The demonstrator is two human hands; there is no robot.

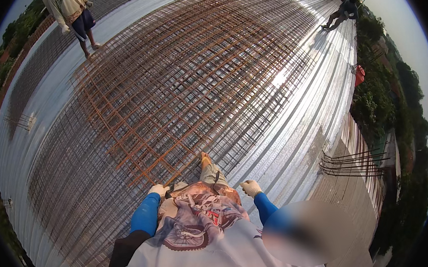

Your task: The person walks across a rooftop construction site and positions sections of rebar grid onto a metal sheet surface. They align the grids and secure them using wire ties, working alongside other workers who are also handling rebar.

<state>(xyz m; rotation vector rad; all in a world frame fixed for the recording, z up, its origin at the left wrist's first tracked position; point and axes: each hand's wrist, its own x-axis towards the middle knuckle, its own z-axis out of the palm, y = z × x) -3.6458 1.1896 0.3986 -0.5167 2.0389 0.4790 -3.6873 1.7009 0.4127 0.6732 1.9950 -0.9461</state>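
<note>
My left hand (157, 190), in a pale glove, hangs at my left hip with curled fingers, near the front edge of stacked rusty and grey rebar grids (181, 86); what it holds, if anything, is hidden. My right hand (251, 188), also gloved, is curled at my right side over the ribbed metal decking (284, 143); I cannot make out anything in it. One sandalled foot (205, 159) of mine is at the grid's lower edge, below a rusty bar.
A person (77, 21) stands at upper left; another (342, 13) bends near the deck's right edge. Bent bars (350, 163) project at lower right beside a grey strip (323, 200). A red object (359, 75) and trees (370, 97) lie beyond the edge.
</note>
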